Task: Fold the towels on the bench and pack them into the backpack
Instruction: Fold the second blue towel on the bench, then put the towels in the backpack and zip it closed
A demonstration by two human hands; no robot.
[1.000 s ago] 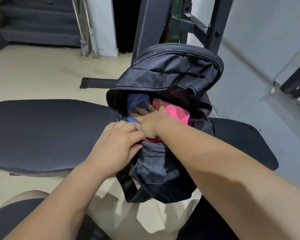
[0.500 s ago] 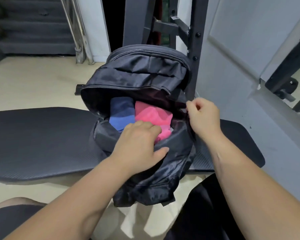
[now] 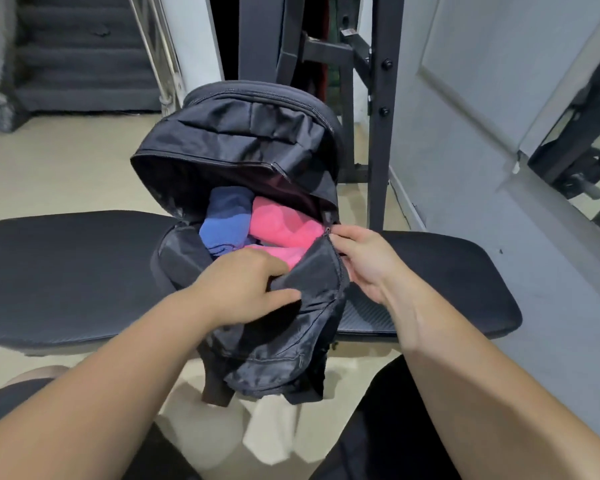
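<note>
A black backpack stands open on the black padded bench. Inside it a folded blue towel sits on the left and a pink towel on the right. My left hand grips the front panel of the backpack at the near rim of the opening. My right hand pinches the zipper pull at the right side of the opening, where the zipper track starts.
A black metal rack frame stands behind the bench. A grey wall runs along the right. Stairs rise at the back left across a beige floor. My legs in dark shorts are at the bottom edge.
My right hand came out of the backpack and moved to its right side, now pinching the zipper. My left hand shifted along the front rim and keeps hold of the fabric.
</note>
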